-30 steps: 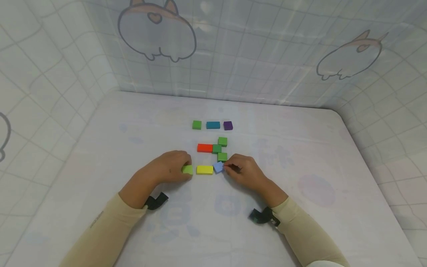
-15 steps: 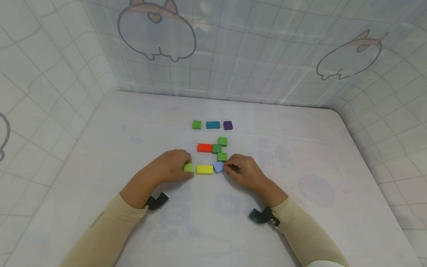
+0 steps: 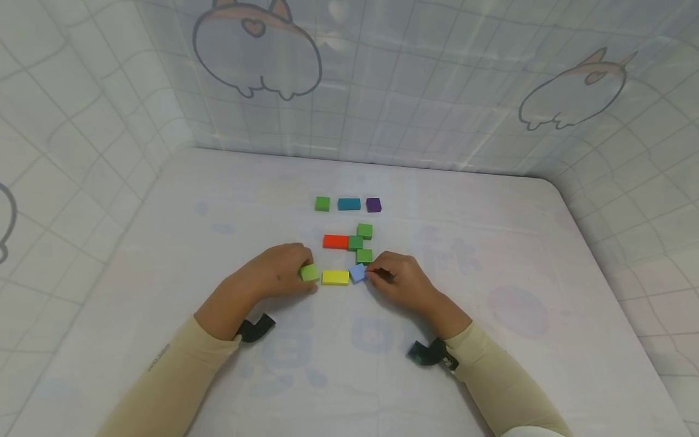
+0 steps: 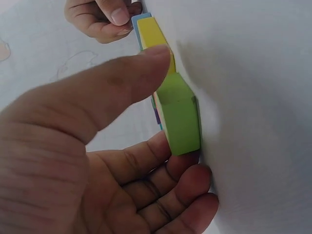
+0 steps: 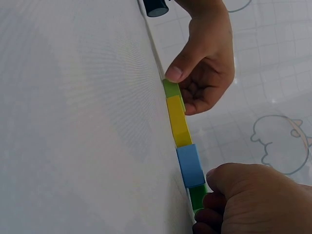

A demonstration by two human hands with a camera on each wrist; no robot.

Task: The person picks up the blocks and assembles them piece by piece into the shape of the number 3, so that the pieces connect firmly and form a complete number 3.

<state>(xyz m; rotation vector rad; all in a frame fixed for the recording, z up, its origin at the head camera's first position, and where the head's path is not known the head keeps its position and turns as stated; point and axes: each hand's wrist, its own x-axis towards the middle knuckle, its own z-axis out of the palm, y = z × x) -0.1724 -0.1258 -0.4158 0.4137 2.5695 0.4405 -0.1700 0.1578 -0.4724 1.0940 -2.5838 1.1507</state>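
Note:
My left hand [image 3: 281,271] grips a light green block [image 3: 309,273] between thumb and fingers, just left of a yellow oblong block [image 3: 335,278]. In the left wrist view, the thumb lies along the upper side of this green block [image 4: 179,117], and the fingers curl beneath it. Off the yellow block's right end sits a light blue block [image 3: 357,274], turned at an angle. My right hand [image 3: 401,278] pinches its right edge with thumb and fingertips. In the right wrist view, the blue block [image 5: 190,165] stands close by the right thumb.
Behind the hands, a red oblong block [image 3: 335,241] adjoins a dark green block [image 3: 355,243], with green blocks [image 3: 364,231] at its corners. Farther back stand a green block [image 3: 322,204], a teal oblong block [image 3: 349,204] and a purple block [image 3: 374,205] in a spaced row.
My left hand has shifted the light green block slightly right and away from me, turning it a little. The right hand and the blue block hold their place.

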